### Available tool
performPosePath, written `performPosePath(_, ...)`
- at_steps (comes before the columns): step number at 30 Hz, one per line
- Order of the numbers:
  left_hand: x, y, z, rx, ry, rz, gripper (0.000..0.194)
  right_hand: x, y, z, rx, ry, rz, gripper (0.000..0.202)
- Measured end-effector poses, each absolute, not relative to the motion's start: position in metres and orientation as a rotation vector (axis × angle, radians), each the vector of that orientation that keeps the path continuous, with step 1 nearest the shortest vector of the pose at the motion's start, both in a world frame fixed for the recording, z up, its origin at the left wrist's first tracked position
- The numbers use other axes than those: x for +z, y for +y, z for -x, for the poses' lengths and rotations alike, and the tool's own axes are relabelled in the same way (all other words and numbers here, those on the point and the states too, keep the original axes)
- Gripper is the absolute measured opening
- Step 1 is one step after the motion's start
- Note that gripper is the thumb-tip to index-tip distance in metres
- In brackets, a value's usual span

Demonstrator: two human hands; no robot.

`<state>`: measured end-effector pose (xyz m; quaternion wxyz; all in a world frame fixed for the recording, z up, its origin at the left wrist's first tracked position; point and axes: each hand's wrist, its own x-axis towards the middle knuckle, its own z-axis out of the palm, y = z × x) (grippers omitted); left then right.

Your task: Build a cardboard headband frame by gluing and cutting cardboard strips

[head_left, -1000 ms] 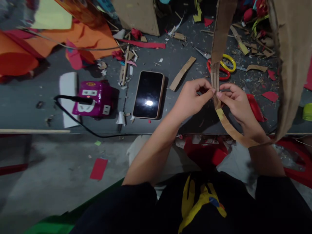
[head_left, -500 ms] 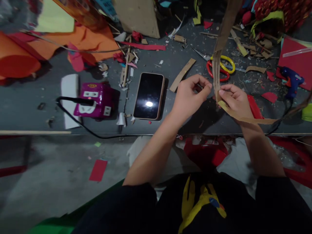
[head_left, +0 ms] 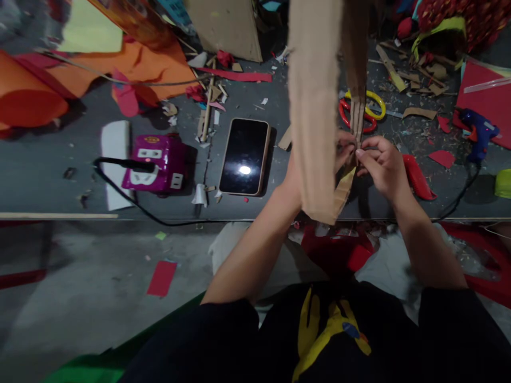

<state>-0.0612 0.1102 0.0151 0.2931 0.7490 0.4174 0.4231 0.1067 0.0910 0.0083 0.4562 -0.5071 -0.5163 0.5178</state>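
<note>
A long brown cardboard strip [head_left: 314, 106] rises toward the camera, bending near the table edge. Its narrow, creased part [head_left: 358, 114] runs down between both hands. My right hand [head_left: 383, 165] pinches this part between thumb and fingers. My left hand [head_left: 345, 146] is closed at the same spot from the other side, fingertips against the strip; the broad length of cardboard covers much of this hand. Just beyond the fingers lie scissors [head_left: 375, 105] with red and yellow handles, their blades hidden. A ridged red plastic object [head_left: 418, 178] rests beside my right wrist.
A phone [head_left: 244, 157] and a purple power socket block [head_left: 154, 165] with a black cable are on the left. A blue glue gun [head_left: 479, 133] lies at right. Paper scraps, orange sheets [head_left: 159, 72] and a cardboard piece [head_left: 225, 29] spread across the far side.
The strip's free end has swung from the right, across to the left, and now stands up before my left hand. My left fingers have moved right onto the strip.
</note>
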Motion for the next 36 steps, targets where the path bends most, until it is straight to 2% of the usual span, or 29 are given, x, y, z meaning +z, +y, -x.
performPosePath(9, 0.021, 0.111, 0.065, 1.070, 1.134, -2.138, 0.007, 0.010, 0.090, -0.108, 1.254, -1.331, 1.237, 0.038)
performPosePath(17, 0.019, 0.117, 0.067, 1.098, 0.980, -2.193, 0.011, 0.018, 0.090, -0.106, 1.486, -1.195, 1.170, 0.054)
performPosePath(24, 0.021, 0.120, 0.066, 1.153, 0.808, -2.097, 0.012, 0.021, 0.087, -0.106, 1.549, -1.174, 1.131, 0.056)
performPosePath(36, 0.034, 0.112, 0.072, 0.922, 0.803, -1.774, 0.028, 0.022, 0.086, -0.110, 1.550, -1.205, 1.081, 0.055)
